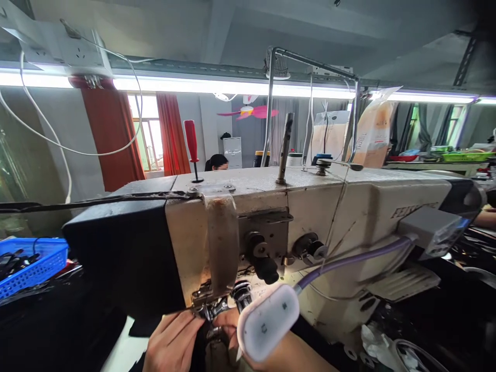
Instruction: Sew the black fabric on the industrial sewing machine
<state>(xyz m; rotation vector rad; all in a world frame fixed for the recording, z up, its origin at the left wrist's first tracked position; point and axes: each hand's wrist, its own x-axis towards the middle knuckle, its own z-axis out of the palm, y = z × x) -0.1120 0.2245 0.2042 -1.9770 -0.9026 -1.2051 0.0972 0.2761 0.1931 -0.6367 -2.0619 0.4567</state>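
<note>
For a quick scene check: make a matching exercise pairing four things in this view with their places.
Things:
1. red screwdriver
2. blue basket
3. white lamp head
4. left hand

Places:
A. far left, beside the machine
B. at the presser foot, under the machine head
C. standing upright on top of the sewing machine
D. on a flexible neck, in front of the right hand

Pairs: 1-C, 2-A, 3-D, 4-B

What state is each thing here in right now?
Left hand: fingers pinched at the presser foot.
Right hand: beside the foot, partly hidden by the lamp.
Lamp: off, as far as I can tell.
Red screwdriver: upright on the sewing machine.
</note>
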